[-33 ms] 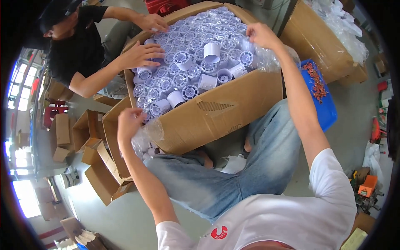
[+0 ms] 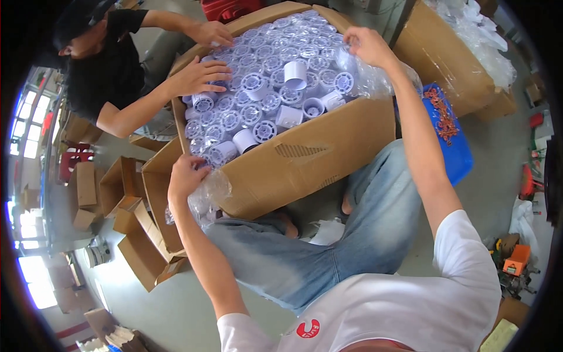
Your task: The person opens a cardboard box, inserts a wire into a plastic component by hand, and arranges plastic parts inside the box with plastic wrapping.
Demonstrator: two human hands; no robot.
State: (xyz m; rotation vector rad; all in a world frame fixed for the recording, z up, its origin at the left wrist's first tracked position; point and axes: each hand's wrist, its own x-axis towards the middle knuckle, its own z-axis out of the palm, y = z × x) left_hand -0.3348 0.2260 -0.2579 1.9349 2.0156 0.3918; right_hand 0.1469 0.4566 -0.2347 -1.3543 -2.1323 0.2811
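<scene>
A large cardboard box [image 2: 299,158] stands in front of me, filled with white plastic spools [image 2: 254,86], many under clear film. Several loose spools lie uncovered on top, upright or on their sides. At the near left corner my left hand [image 2: 186,177] has its fingers bent over the edge, closed on the clear plastic bag [image 2: 214,186] that hangs outside. Over the right side, my right hand [image 2: 369,48] pinches another part of this bag. Across the box, a co-worker's two hands [image 2: 202,76] rest on the spools at the left side.
To the right are a blue bin [image 2: 454,155] with small copper-coloured parts and a tall carton [image 2: 443,58] topped with clear plastic. Open cartons [image 2: 161,193] stand on the floor at the left. A red container [image 2: 231,7] is behind the box. Tools [image 2: 517,261] lie far right.
My left hand has shifted slightly to the right and down, its fingers now lower at the box corner. My right hand and the co-worker's hands look nearly unchanged.
</scene>
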